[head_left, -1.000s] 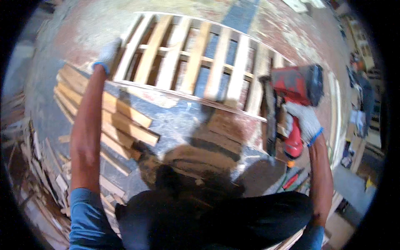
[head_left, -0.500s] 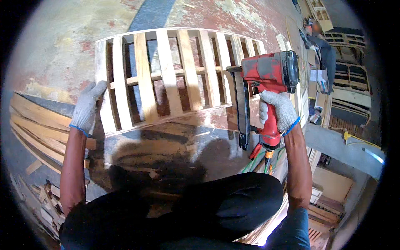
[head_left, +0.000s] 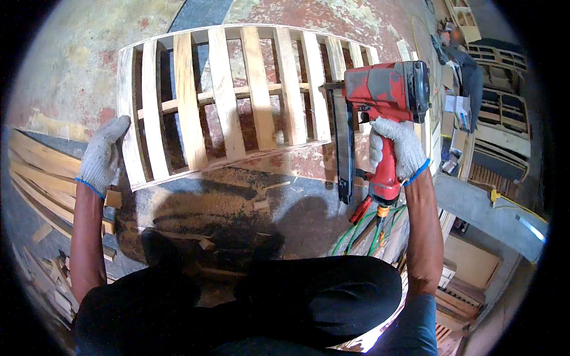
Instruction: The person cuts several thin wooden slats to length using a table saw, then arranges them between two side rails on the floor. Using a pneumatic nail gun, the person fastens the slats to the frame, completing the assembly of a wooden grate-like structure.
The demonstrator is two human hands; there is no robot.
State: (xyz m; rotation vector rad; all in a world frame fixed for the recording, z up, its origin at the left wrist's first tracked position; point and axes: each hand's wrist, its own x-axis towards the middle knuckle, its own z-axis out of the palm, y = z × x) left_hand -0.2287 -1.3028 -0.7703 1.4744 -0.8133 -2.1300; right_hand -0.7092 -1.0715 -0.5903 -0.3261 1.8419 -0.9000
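Note:
A slatted wooden panel (head_left: 221, 98), pale slats nailed across long rails, spans the upper middle. At its left end is my left hand (head_left: 102, 153) in a light knit glove with a blue cuff, its fingers together against the outer slat; the grip is partly hidden. My right hand (head_left: 401, 151), gloved alike, is wrapped around the handle of a red and grey pneumatic nail gun (head_left: 380, 89). The gun's nose meets the panel in view near a slat towards the right end, but I cannot tell whether they touch. Its long dark magazine (head_left: 343, 154) points down towards me.
Wooden boards (head_left: 44, 172) are stacked at the left. Green hoses (head_left: 375, 231) run beside my right knee. Wood scraps (head_left: 261, 204) litter the stained floor. Far right, a person (head_left: 463, 83) is near more slatted frames (head_left: 499, 107) and a grey beam (head_left: 484, 204).
My left hand and the panel's left end have shifted left in view, and the panel sits a little higher. The nail gun appears slightly higher, still in my right hand. The view itself has also shifted.

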